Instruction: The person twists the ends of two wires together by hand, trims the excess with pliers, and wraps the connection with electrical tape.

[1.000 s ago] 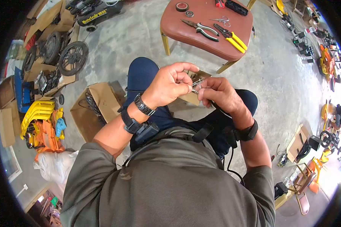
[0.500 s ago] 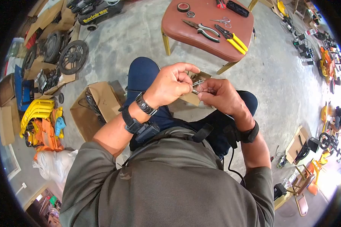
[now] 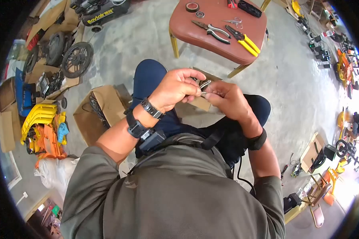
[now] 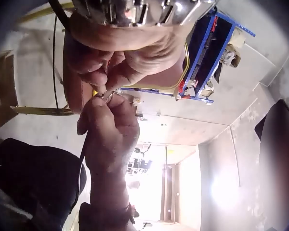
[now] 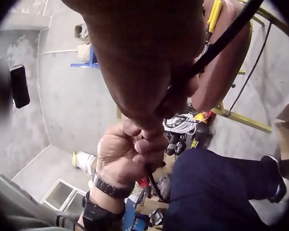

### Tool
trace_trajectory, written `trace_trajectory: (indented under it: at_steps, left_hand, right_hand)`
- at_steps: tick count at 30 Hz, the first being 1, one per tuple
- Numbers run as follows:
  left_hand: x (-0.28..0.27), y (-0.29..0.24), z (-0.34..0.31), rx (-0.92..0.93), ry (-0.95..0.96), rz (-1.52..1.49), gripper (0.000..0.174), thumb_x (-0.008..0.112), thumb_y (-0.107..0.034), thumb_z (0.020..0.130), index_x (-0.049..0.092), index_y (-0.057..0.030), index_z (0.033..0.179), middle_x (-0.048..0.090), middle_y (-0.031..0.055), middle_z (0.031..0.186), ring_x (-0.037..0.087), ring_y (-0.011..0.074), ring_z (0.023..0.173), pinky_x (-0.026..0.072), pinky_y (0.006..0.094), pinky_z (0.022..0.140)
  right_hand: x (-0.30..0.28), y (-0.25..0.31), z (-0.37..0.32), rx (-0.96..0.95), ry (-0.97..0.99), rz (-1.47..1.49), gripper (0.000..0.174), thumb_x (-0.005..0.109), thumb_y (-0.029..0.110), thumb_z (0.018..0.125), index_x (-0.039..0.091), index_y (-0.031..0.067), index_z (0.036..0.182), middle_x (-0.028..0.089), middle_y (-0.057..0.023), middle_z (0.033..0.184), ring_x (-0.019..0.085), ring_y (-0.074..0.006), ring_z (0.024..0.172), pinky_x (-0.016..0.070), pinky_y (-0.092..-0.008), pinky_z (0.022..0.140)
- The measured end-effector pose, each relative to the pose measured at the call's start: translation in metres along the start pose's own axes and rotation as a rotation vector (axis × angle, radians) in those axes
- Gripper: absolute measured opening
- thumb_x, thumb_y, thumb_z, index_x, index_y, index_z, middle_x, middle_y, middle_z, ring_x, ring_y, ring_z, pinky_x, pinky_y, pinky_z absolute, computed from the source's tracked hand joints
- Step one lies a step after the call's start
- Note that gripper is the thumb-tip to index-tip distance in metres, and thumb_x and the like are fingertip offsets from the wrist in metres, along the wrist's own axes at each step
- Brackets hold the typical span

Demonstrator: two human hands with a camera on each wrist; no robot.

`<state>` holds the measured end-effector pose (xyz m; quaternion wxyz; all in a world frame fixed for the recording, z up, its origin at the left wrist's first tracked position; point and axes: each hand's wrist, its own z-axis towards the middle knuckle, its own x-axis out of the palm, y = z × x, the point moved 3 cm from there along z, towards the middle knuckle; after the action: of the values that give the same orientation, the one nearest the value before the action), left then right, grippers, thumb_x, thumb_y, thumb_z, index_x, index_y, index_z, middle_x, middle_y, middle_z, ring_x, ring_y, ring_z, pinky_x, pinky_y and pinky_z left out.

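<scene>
Over the lap, my left hand (image 3: 174,91) and right hand (image 3: 230,101) meet fingertip to fingertip. Thin pale wires (image 3: 205,84) stick up between them, and each hand pinches a part of these wires. A black cable (image 5: 226,41) runs up to the right hand in the right wrist view. Below the left hand hangs another dark length of cable (image 5: 155,185). In the left wrist view the fingertips of both hands press close together, and the exact joint of the wires is mostly hidden by them.
Ahead stands a brown padded stool (image 3: 183,30) bearing pliers (image 3: 212,31), yellow-handled wire strippers (image 3: 243,40), scissors (image 3: 233,22) and tape (image 3: 192,6). An open cardboard box (image 3: 101,113) sits left of the knees. Wheels (image 3: 77,59) and yellow-orange parts (image 3: 44,127) lie further left.
The left hand has shifted slightly down and left, its fingers opened a little. The right hand has followed leftward, its thumb now stretched further toward the left fingertips. The wires have tilted.
</scene>
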<state>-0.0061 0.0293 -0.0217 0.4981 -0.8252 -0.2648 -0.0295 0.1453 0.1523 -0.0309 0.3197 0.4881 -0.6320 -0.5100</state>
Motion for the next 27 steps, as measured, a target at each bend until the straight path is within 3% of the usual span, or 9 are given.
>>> trace_trajectory:
  at_steps: [1, 4, 10, 13, 19, 27]
  left_hand:
    - [-0.003, 0.0, 0.001, 0.018, 0.075, -0.032, 0.039, 0.067, 0.001, 0.084, 0.062, 0.0007, 0.124, 0.069, 0.0028, 0.086, 0.063, 0.0082, 0.064, 0.0457, 0.0206, 0.052]
    - [-0.004, 0.0, 0.001, 0.029, 0.154, -0.025, 0.042, 0.063, 0.004, 0.085, 0.06, 0.001, 0.127, 0.069, 0.0037, 0.087, 0.063, 0.0094, 0.068, 0.0465, 0.0219, 0.055]
    - [-0.008, -0.001, 0.0, 0.123, 0.238, 0.024, 0.051, 0.065, 0.007, 0.082, 0.059, 0.0, 0.132, 0.07, 0.0039, 0.096, 0.065, 0.0088, 0.076, 0.0488, 0.0217, 0.059]
    - [-0.005, 0.0, -0.003, 0.148, 0.177, 0.052, 0.047, 0.063, 0.006, 0.083, 0.06, -0.0003, 0.13, 0.068, 0.001, 0.096, 0.063, 0.0068, 0.081, 0.051, 0.0223, 0.068]
    - [-0.007, 0.008, -0.004, 0.265, 0.14, 0.11, 0.047, 0.068, 0.008, 0.084, 0.06, 0.0003, 0.13, 0.069, 0.0023, 0.1, 0.065, 0.0081, 0.09, 0.054, 0.0239, 0.078]
    - [-0.009, 0.008, -0.009, 0.293, 0.165, 0.061, 0.05, 0.074, 0.006, 0.084, 0.059, 0.0006, 0.132, 0.072, 0.0074, 0.104, 0.067, 0.0101, 0.092, 0.055, 0.0244, 0.079]
  right_hand:
    - [-0.003, 0.006, -0.002, 0.087, 0.014, 0.054, 0.016, 0.067, 0.015, 0.094, 0.065, -0.0002, 0.088, 0.058, 0.0027, 0.073, 0.054, -0.0076, 0.064, 0.0436, -0.0259, 0.056]
    - [-0.004, 0.004, -0.003, 0.166, 0.096, 0.199, 0.013, 0.065, 0.014, 0.093, 0.064, 0.0026, 0.087, 0.055, 0.003, 0.068, 0.048, -0.0059, 0.058, 0.0372, -0.0237, 0.052]
    - [-0.005, -0.003, 0.001, 0.193, 0.15, 0.289, 0.022, 0.066, 0.018, 0.093, 0.061, 0.0035, 0.077, 0.053, 0.0021, 0.065, 0.047, -0.0076, 0.057, 0.0357, -0.0248, 0.051]
    - [-0.004, -0.001, 0.001, 0.199, 0.168, 0.332, 0.025, 0.065, 0.02, 0.092, 0.06, 0.0045, 0.073, 0.052, 0.0018, 0.064, 0.047, -0.0085, 0.056, 0.0359, -0.0255, 0.051]
    - [0.0, 0.002, -0.003, 0.221, 0.201, 0.462, 0.023, 0.065, 0.021, 0.091, 0.06, 0.0033, 0.077, 0.051, 0.0009, 0.065, 0.047, -0.0103, 0.055, 0.0359, -0.026, 0.05]
    - [0.006, -0.007, 0.0, 0.257, 0.337, 0.656, 0.019, 0.066, 0.02, 0.09, 0.062, 0.0045, 0.081, 0.053, 0.0011, 0.065, 0.046, -0.0093, 0.053, 0.0356, -0.0251, 0.049]
